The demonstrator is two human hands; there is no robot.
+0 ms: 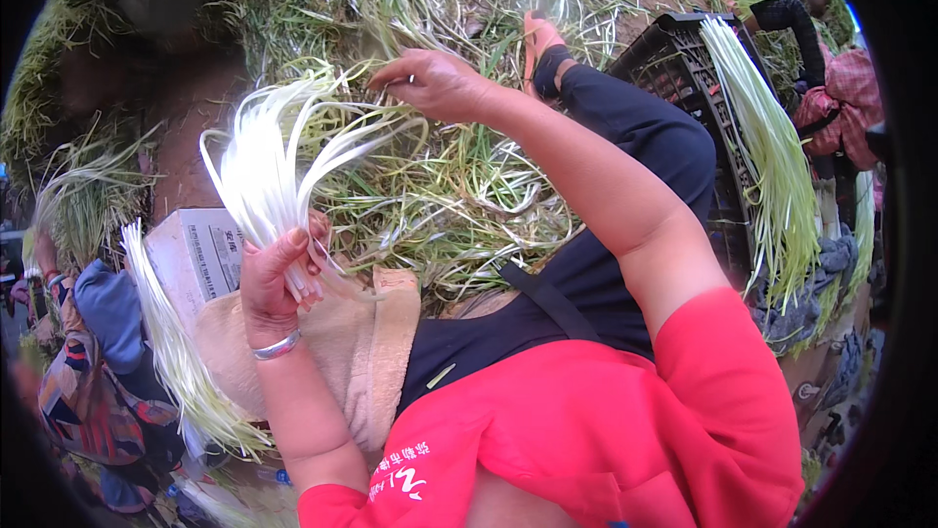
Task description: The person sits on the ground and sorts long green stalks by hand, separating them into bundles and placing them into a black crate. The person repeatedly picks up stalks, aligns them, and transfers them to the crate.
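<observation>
My left hand (275, 271) grips a bundle of long pale leaves, apparently blanched chives (264, 154). Pinkish cut ends stick out below the fist, and the bright white stalks fan upward, curling over to yellow-green tips. To the upper right, my right hand (436, 85) has its thumb and forefinger brought together beside the tips of several strands. Whether a leaf is pinched between them is unclear. Beneath both hands lies a thick litter of loose green and yellow leaves (440, 191). A tan cloth (308, 352) covers my left leg.
A black plastic crate (659, 59) stands right of my bent leg, with a pale chive bundle (769, 154) hanging over it. Another bundle (176, 352) leans by a printed carton (194, 249) at left. Two other people sit nearby, one in patterned clothing (91, 403), one in pink check (843, 103).
</observation>
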